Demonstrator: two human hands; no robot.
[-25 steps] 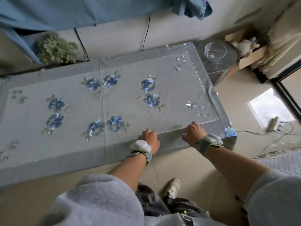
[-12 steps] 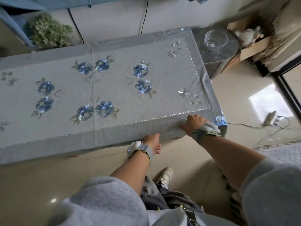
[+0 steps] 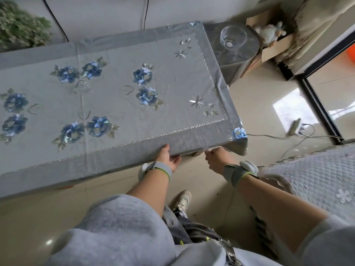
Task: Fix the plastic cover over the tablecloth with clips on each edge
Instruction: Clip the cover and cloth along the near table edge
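Observation:
A grey tablecloth with blue flowers lies on the low table under a clear plastic cover that glints along the borders. My left hand grips the near edge, thumb on top and fingers curled under the overhang. My right hand is just to its right, near the front right corner. Its fingers are closed at the hanging hem, and a small pale clip tip barely shows between them.
A glass bowl stands on a small side table beyond the right end. A power strip and cables lie on the floor to the right. A quilted cover sits by my right arm, and a plant at the back left.
Both hands have come off the table top and dropped to the near edge. The left hand now grips under the overhang, and the right hand has moved down to the hem.

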